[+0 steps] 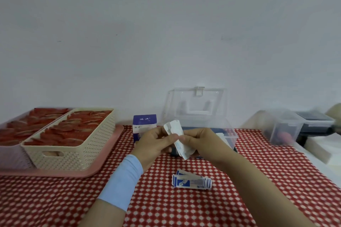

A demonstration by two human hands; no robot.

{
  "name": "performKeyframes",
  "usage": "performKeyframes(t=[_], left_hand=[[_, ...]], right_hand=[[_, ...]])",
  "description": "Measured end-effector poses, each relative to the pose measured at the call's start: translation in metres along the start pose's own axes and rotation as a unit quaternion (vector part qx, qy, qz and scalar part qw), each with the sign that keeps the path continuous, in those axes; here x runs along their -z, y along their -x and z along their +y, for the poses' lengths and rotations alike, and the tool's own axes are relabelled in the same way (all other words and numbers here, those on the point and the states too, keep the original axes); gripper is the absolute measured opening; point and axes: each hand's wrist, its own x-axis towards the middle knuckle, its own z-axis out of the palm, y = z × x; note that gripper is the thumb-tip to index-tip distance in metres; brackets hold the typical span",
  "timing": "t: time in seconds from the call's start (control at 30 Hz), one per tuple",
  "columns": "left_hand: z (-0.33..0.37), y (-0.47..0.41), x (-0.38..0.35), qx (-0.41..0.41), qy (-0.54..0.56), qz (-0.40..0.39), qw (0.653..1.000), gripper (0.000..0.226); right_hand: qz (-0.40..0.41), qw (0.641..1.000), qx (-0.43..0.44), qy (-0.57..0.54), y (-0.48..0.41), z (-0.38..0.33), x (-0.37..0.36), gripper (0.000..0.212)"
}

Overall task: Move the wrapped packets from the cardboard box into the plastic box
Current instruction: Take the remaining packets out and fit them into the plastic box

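Note:
Both hands hold a stack of white wrapped packets (178, 135) above the red patterned tablecloth, in front of the clear plastic box (229, 134). My left hand (156, 143) pinches the stack from the left and my right hand (201, 143) grips it from the right. The plastic box stands behind my hands with its lid (197, 105) raised against the wall. A small purple and white cardboard box (144, 125) stands just left of it. Another bundle of blue and white packets (191, 182) lies on the cloth, nearer to me.
On the left, a cream perforated basket (73, 145) of red packets sits on a pink tray (77, 172), with a second container of red packets behind it. At the right stand a clear lidded bin (284, 127), a black device (317, 123) and white foam (323, 149).

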Motion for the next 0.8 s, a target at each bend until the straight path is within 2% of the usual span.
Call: performKeyframes(t=[0.13, 0.23, 0.3, 0.4, 0.47, 0.53, 0.6, 0.8], left_hand=[[0.002, 0.002, -0.003, -0.014, 0.014, -0.008, 1.0, 0.028], [0.005, 0.006, -0.008, -0.011, 0.031, -0.043, 0.999, 0.041], [0.006, 0.006, -0.01, -0.013, 0.053, -0.037, 0.998, 0.051], [0.003, 0.002, -0.008, -0.028, 0.148, 0.009, 0.989, 0.07], [0.002, 0.001, -0.006, -0.03, 0.22, 0.02, 0.975, 0.067], [0.002, 0.001, -0.008, -0.016, 0.238, 0.027, 0.971, 0.058], [0.003, 0.001, -0.012, -0.007, 0.239, 0.026, 0.971, 0.054], [0.001, 0.002, -0.014, 0.031, 0.268, -0.017, 0.963, 0.033]], right_hand=[[0.001, 1.0, 0.002, -0.018, 0.003, -0.003, -0.001, 0.04], [-0.002, 0.999, -0.037, -0.008, 0.004, -0.005, -0.004, 0.062], [-0.016, 0.998, -0.053, -0.037, 0.005, -0.006, -0.006, 0.068], [0.003, 0.999, -0.035, -0.037, 0.005, -0.007, -0.003, 0.047], [0.025, 0.999, 0.029, 0.038, 0.003, -0.005, 0.001, 0.035], [0.038, 0.983, 0.12, 0.136, 0.0, -0.001, 0.004, 0.034], [0.037, 0.965, 0.188, 0.18, 0.0, 0.001, 0.004, 0.032], [0.031, 0.945, 0.208, 0.25, 0.001, 0.0, 0.005, 0.039]])
